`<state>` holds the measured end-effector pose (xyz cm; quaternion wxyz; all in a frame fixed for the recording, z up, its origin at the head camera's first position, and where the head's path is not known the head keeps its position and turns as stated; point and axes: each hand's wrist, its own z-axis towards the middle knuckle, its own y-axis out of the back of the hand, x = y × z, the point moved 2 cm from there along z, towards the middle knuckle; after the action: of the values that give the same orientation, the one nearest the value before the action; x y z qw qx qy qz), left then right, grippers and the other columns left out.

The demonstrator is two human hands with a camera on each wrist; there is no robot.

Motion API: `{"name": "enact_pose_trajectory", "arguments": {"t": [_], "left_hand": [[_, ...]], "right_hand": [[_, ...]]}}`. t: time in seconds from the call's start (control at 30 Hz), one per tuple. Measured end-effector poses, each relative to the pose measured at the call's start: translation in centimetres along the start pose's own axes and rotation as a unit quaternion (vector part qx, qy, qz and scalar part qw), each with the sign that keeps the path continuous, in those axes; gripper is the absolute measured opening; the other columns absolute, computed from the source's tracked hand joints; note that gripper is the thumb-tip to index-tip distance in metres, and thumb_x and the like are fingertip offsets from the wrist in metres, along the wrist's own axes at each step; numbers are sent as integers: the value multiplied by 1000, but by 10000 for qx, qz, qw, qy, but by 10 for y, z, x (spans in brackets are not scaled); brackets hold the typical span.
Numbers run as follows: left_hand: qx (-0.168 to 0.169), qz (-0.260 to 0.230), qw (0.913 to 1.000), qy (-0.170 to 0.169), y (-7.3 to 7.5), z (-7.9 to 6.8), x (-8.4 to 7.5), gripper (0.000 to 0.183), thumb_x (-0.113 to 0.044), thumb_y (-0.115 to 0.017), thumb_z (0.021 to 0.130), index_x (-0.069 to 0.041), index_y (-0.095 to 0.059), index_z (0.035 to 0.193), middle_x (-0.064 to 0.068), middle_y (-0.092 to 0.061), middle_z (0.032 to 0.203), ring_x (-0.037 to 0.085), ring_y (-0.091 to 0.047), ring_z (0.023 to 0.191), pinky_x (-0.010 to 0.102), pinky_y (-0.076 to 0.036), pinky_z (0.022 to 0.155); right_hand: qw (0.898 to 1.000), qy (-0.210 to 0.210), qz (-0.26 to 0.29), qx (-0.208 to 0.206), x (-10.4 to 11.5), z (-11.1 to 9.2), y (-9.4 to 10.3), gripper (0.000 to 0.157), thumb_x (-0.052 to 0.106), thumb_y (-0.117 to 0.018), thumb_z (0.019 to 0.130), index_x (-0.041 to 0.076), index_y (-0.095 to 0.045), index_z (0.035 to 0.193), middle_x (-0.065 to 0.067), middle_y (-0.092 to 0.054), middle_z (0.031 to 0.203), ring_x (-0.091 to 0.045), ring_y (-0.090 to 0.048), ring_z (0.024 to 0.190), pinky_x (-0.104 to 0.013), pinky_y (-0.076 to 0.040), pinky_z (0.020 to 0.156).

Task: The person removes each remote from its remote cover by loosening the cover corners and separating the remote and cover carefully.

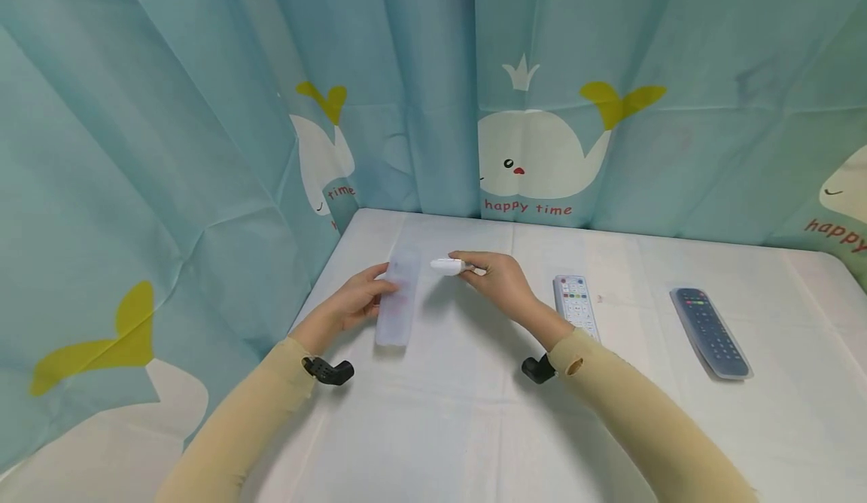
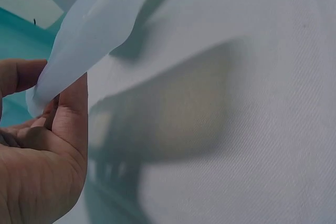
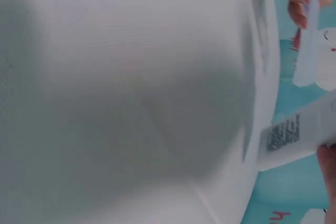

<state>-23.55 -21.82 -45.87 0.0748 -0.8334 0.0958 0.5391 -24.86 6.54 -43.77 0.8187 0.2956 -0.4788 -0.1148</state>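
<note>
My left hand [image 1: 354,298] pinches a translucent, frosted remote control cover [image 1: 395,318] by its left edge, thumb in front, and holds it raised over the table. The left wrist view shows the limp cover [image 2: 97,27] between thumb and fingers, its shadow falling on the cloth. To its right, my right hand [image 1: 503,281] grips a white remote control [image 1: 447,266] that appears nearly end-on in the head view. Dark print marks the underside of this remote [image 3: 310,129] in the right wrist view. A small gap separates remote and cover.
Right of my right hand lies a white remote [image 1: 576,303] with coloured buttons. Farther right, a dark blue remote [image 1: 711,333] lies in a clear cover. White cloth covers the table [image 1: 433,428], and a light blue whale-print curtain [image 1: 433,74] hangs behind and at the left.
</note>
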Motion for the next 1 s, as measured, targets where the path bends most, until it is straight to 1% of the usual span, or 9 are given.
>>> {"name": "enact_pose_trajectory", "arguments": {"t": [0.1, 0.13, 0.2, 0.3, 0.4, 0.5, 0.67, 0.87, 1.0], "left_hand": [[-79, -22, 10000, 28, 5, 1, 0, 72, -10, -63, 100, -12, -27, 162, 9, -58, 119, 11, -55, 79, 17, -37, 48], [-94, -50, 9999, 28, 6, 1, 0, 72, -9, -63, 100, -12, -27, 162, 8, -58, 118, 11, -55, 78, 17, -37, 48], [-123, -111, 9999, 34, 8, 1, 0, 71, -9, -62, 100, -13, -27, 162, 8, -59, 116, 10, -55, 76, 17, -37, 47], [-114, -214, 9997, 30, 11, 2, 0, 71, -7, -60, 101, -12, -25, 163, 9, -59, 118, 10, -59, 79, 17, -42, 49], [-101, -357, 9993, 3, 14, 3, 0, 72, -7, -60, 101, -10, -23, 163, 11, -57, 124, 12, -63, 88, 19, -51, 57], [-123, -407, 9991, -7, 17, 4, 0, 73, -7, -60, 101, -9, -22, 163, 13, -55, 128, 13, -64, 92, 21, -56, 64], [-140, -379, 9992, 29, 19, 7, 1, 72, -8, -59, 102, -11, -22, 163, 13, -55, 130, 12, -65, 90, 19, -54, 58], [-126, -402, 9991, 11, 17, 7, 1, 72, -8, -58, 102, -10, -21, 164, 16, -52, 136, 15, -66, 96, 24, -59, 69], [-85, -430, 9990, 5, 16, 8, 1, 72, -7, -58, 102, -8, -20, 163, 17, -52, 135, 16, -66, 98, 27, -59, 73]], "right_hand": [[9983, 425, -397, 15, 2, 1, -7, 39, 5, -80, 89, 18, -75, 126, 1, -72, 125, -20, -67, 116, -40, -54, 95], [9971, 557, -518, 43, 2, 1, -9, 39, 4, -80, 89, 17, -75, 126, 0, -72, 125, -21, -67, 116, -40, -54, 96], [9938, 810, -751, 120, 2, 1, -14, 39, 2, -80, 88, 13, -75, 125, -3, -72, 125, -24, -68, 115, -41, -53, 97], [9849, 1188, -1232, 279, 1, 1, -22, 37, -1, -79, 87, 8, -74, 123, -8, -72, 124, -27, -67, 115, -41, -53, 97], [9703, 1619, -1735, 475, 2, -1, -28, 35, -3, -79, 87, 4, -72, 120, -11, -72, 122, -29, -66, 115, -41, -52, 98], [9527, 1994, -2169, 753, 6, -5, -32, 30, -2, -76, 89, 4, -71, 118, -11, -70, 121, -29, -65, 116, -39, -52, 99], [9261, 2302, -2749, 1178, 8, -10, -41, 24, -2, -69, 94, 6, -70, 117, -9, -68, 122, -27, -63, 118, -36, -52, 97], [8969, 2696, -3217, 1391, 1, -11, -50, 27, -5, -69, 91, 6, -71, 115, -10, -69, 120, -27, -63, 116, -36, -52, 98], [8825, 2921, -3391, 1444, 1, -12, -52, 25, -4, -70, 90, 6, -71, 112, -11, -69, 118, -27, -64, 115, -35, -51, 99]]}}
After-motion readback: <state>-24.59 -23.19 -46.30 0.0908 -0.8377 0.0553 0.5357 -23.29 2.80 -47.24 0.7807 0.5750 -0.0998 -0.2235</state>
